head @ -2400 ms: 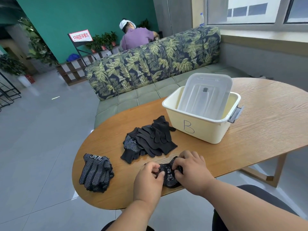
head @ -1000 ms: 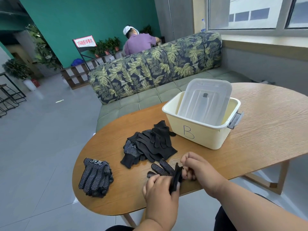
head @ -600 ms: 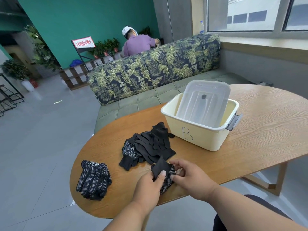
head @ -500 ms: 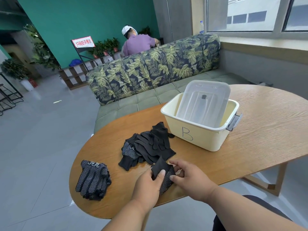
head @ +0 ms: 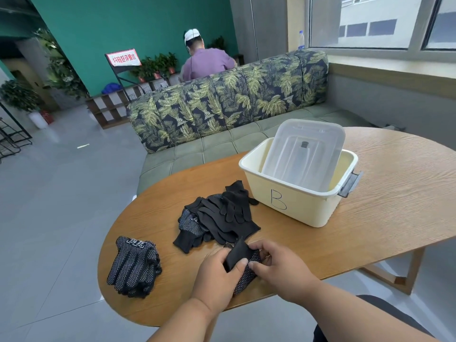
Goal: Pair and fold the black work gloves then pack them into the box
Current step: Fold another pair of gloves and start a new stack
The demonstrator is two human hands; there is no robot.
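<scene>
A black dotted glove pair point(head: 243, 267) lies partly folded near the table's front edge. My left hand point(head: 217, 275) grips its plain black cuff, thumb on top. My right hand point(head: 278, 265) pinches the dotted part from the right. Behind them sits a loose pile of black gloves point(head: 219, 218). A folded stack of dotted gloves point(head: 134, 265) lies at the front left. The cream box point(head: 296, 203), marked B, stands behind the pile to the right with its clear lid point(head: 306, 154) leaning inside.
The oval wooden table point(head: 382, 206) ends just in front of my hands. A leaf-patterned sofa point(head: 222, 104) runs behind the table. A person sits beyond the sofa, back turned. Grey floor lies to the left.
The glove pair has been turned and folded over, its black cuff now up under my left thumb. Both hands stayed at the front edge.
</scene>
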